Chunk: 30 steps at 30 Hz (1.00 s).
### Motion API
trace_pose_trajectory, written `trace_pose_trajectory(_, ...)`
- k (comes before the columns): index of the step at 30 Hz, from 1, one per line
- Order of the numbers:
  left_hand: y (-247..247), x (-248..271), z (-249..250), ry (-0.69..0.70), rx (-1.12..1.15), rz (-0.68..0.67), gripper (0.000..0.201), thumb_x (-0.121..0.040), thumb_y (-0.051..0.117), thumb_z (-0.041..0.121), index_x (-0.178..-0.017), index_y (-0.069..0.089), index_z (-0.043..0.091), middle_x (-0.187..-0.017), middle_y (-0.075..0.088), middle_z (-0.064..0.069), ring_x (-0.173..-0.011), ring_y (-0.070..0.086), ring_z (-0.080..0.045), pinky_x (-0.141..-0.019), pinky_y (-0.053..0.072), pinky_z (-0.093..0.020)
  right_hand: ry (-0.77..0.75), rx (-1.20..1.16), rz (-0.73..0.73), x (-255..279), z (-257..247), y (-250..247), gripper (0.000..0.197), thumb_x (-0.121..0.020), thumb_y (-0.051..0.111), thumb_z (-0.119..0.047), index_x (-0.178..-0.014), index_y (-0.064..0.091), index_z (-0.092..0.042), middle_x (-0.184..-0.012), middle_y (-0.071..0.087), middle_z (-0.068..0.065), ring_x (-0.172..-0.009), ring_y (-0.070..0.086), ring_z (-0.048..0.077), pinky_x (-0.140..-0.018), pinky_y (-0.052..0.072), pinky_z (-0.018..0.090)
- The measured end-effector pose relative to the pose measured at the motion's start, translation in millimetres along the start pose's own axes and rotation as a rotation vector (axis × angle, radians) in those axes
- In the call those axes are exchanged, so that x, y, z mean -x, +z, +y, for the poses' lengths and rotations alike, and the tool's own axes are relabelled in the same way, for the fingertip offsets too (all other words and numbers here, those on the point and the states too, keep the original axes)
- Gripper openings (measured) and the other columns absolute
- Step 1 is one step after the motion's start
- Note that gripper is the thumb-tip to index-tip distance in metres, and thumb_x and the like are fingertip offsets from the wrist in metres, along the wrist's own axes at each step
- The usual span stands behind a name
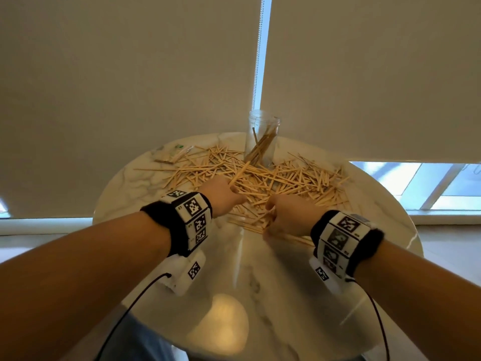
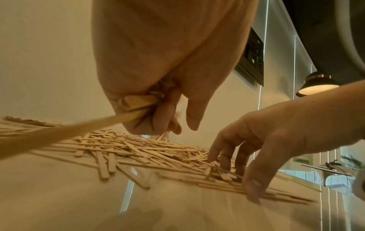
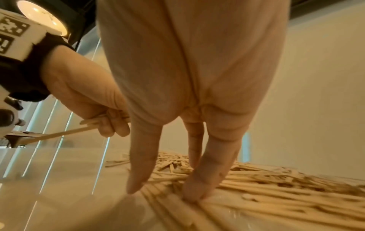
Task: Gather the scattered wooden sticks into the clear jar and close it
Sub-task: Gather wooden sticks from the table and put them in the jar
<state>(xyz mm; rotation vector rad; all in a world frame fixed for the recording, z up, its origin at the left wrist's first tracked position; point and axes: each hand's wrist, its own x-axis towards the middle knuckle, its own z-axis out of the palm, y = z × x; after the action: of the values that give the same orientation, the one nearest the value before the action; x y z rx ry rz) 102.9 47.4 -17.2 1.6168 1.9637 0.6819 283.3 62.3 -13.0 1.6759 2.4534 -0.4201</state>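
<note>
Many thin wooden sticks [image 1: 294,178] lie scattered across the far half of a round marble table [image 1: 260,282]. The clear jar [image 1: 263,136] stands upright and uncovered at the back centre, with several sticks leaning inside. My left hand [image 1: 223,195] grips a bundle of sticks [image 2: 136,102] just above the pile, their ends pointing toward the jar. My right hand [image 1: 282,217] is at the pile's near edge, its straight fingers [image 3: 207,179] and thumb pressing down on loose sticks [image 3: 266,195]. I see no lid.
A clear plastic wrapper [image 1: 174,152] with a green mark lies at the table's back left among sticks. Pale roller blinds hang close behind the table. The near half of the tabletop is bare marble. Cables run from both wrist bands.
</note>
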Motion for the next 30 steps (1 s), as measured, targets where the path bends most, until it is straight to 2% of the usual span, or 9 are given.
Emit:
trace_pose_trajectory(4,0,2,-9,-0.023,0.031,-0.012,0.025,-0.086,0.073,0.039,-0.090,0.065,0.016,-0.074,0.060,-0.002,-0.060,0.054,-0.015,-0.061,0.047,-0.028,-0.009,0.147,-0.058,-4,-3,-4,0.094,-0.070,0.082,-0.056,-0.146,0.039,-0.021,-0.145,0.037,0.011,-0.125,0.047,0.033,-0.099,0.048,0.046)
trace_pose_trajectory(8,0,5,-13,-0.045,0.035,-0.024,0.029,-0.085,0.072,0.042,-0.096,0.065,0.016,-0.081,0.062,-0.002,-0.072,0.059,-0.018,-0.073,0.055,-0.035,-0.010,0.201,-0.118,-8,-8,-3,0.080,-0.068,0.079,-0.060,-0.135,0.049,-0.027,-0.134,0.044,0.008,-0.112,0.053,0.031,-0.094,0.051,0.048)
trace_pose_trajectory(11,2,7,-12,-0.040,0.018,-0.026,0.029,-0.086,0.071,0.043,-0.097,0.065,0.017,-0.082,0.062,0.000,-0.071,0.059,-0.016,-0.070,0.055,-0.034,-0.087,0.213,-0.113,-8,-10,-3,0.063,-0.072,0.079,-0.052,-0.127,0.055,-0.034,-0.130,0.043,0.003,-0.110,0.052,0.026,-0.095,0.049,0.047)
trace_pose_trajectory(15,5,8,-12,-0.023,0.018,-0.028,0.028,-0.087,0.071,0.042,-0.097,0.065,0.017,-0.081,0.061,0.002,-0.075,0.060,-0.016,-0.067,0.051,-0.030,-0.151,0.295,-0.198,-8,1,-11,0.086,-0.066,0.075,-0.067,-0.141,0.045,-0.039,-0.146,0.033,-0.002,-0.128,0.043,0.026,-0.102,0.045,0.050)
trace_pose_trajectory(17,7,8,-13,-0.017,0.043,-0.040,0.030,-0.087,0.071,0.042,-0.099,0.065,0.015,-0.078,0.060,0.001,-0.071,0.058,-0.016,-0.061,0.049,-0.028,-0.163,0.370,-0.230,-9,8,-12,0.096,-0.066,0.077,-0.063,-0.148,0.035,-0.039,-0.150,0.031,-0.003,-0.133,0.041,0.027,-0.105,0.044,0.051)
trace_pose_trajectory(19,10,7,-13,-0.027,0.083,-0.057,0.031,-0.088,0.069,0.042,-0.099,0.064,0.014,-0.077,0.058,-0.001,-0.065,0.055,-0.015,-0.054,0.047,-0.025,-0.184,0.388,-0.207,-11,12,-9,0.088,-0.069,0.076,-0.056,-0.146,0.036,-0.038,-0.144,0.035,-0.003,-0.126,0.045,0.026,-0.101,0.047,0.049)
trace_pose_trajectory(23,15,5,-11,-0.077,0.182,-0.025,0.042,-0.095,0.051,0.055,-0.106,0.057,0.015,-0.071,0.054,0.000,-0.057,0.053,-0.017,-0.046,0.045,-0.022,-0.278,0.327,-0.057,-14,4,-6,0.045,-0.085,0.068,-0.045,-0.125,0.055,-0.030,-0.120,0.049,-0.003,-0.099,0.054,0.018,-0.088,0.054,0.037)
trace_pose_trajectory(26,18,-3,-13,-0.163,0.375,0.022,0.054,-0.098,0.041,0.057,-0.122,0.050,0.009,-0.077,0.053,-0.005,-0.060,0.050,-0.020,-0.055,0.045,-0.030,-0.335,0.312,0.028,-18,1,-2,0.041,-0.089,0.067,-0.040,-0.127,0.058,-0.026,-0.120,0.050,-0.002,-0.102,0.057,0.019,-0.089,0.054,0.039)
trace_pose_trajectory(30,12,-9,-19,-0.199,0.495,0.063,0.058,-0.099,0.041,0.054,-0.134,0.047,0.009,-0.088,0.057,-0.014,-0.057,0.046,-0.017,-0.051,0.041,-0.026,-0.331,0.314,0.031,-24,3,3,0.044,-0.090,0.065,-0.038,-0.132,0.051,-0.030,-0.125,0.051,-0.002,-0.110,0.056,0.021,-0.092,0.053,0.042)
